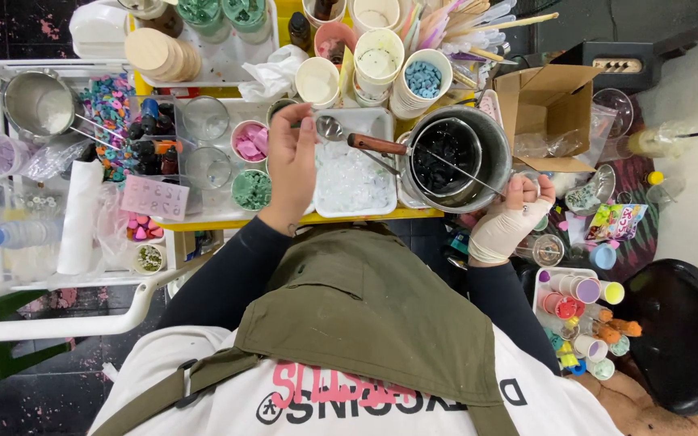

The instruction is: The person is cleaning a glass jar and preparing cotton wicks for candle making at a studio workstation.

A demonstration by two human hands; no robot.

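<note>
My left hand, bare, reaches over the white tray of clear ice-like chunks. Its fingertips are pinched together right beside the bowl of a metal spoon; whether they grip anything is unclear. My right hand wears a pale glove and is closed on a thin wire handle. The wire runs into a small black pan with a wooden handle, which sits inside a large steel pot.
Small bowls of pink and green pieces stand left of my hand, beside empty glass cups. Paper cups, a cup of blue pieces and sticks crowd the back. An open cardboard box is right; a steel saucepan left.
</note>
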